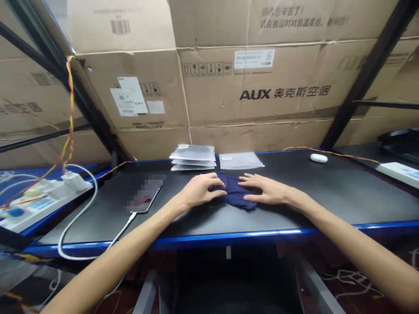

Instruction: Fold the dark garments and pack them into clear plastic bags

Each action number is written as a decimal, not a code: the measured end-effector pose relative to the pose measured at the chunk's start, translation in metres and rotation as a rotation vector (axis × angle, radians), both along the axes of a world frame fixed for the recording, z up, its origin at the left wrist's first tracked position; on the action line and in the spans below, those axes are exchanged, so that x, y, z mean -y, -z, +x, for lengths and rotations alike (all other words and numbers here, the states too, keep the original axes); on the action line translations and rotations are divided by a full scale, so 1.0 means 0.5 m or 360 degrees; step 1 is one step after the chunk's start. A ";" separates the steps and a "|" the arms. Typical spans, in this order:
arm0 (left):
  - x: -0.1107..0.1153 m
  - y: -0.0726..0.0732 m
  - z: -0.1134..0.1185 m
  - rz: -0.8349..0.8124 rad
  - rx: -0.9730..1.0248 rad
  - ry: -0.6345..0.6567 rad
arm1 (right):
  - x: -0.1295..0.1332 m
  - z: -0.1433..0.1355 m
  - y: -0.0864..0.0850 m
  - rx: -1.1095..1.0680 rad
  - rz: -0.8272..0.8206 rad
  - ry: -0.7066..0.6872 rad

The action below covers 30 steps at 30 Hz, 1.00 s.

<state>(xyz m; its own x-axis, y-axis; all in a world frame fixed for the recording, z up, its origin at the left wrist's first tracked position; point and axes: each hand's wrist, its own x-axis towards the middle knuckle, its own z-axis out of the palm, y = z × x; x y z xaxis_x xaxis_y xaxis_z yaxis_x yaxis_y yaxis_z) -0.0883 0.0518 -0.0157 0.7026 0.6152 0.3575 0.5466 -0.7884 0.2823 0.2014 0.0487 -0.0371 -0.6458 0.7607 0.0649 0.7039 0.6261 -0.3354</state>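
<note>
A dark blue cloth (235,192) lies on the black table (347,187) at the frame's centre. The left hand (203,189) touches its left side, thumb and fingertips apart; the right hand (266,188) rests on its right, fingers spread. Just above sits 1 stack of pale packets (194,154).

Slender bare forearms (131,247), slim-fingered left grip (199,189), matching right grip (269,190)

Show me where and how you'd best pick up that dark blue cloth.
Probably pinch the dark blue cloth by its near edge, coming from the front: that edge lies uncovered, while the left hand and right hand are over its sides.
</note>
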 end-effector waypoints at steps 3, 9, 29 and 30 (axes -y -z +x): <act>0.000 -0.027 -0.018 0.0035 0.0298 -0.0233 | -0.006 0.020 -0.005 -0.0003 -0.0063 -0.0014; 0.026 -0.054 -0.083 0.0306 0.0322 -0.0927 | -0.012 0.069 -0.005 -0.0008 -0.0129 0.0051; 0.002 -0.001 -0.154 -0.0157 -0.0150 -0.0538 | 0.008 0.081 0.015 -0.0299 0.0122 0.0143; -0.001 0.002 -0.154 -0.0163 -0.0152 -0.0536 | 0.008 0.080 0.016 -0.0327 0.0136 0.0138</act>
<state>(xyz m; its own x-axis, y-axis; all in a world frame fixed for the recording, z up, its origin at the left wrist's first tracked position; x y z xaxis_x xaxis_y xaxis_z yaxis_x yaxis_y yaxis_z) -0.1655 0.0525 -0.0169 0.4821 0.8469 0.2243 0.7984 -0.5301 0.2857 0.2415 0.0448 -0.0453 -0.5452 0.7987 0.2546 0.6786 0.5988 -0.4255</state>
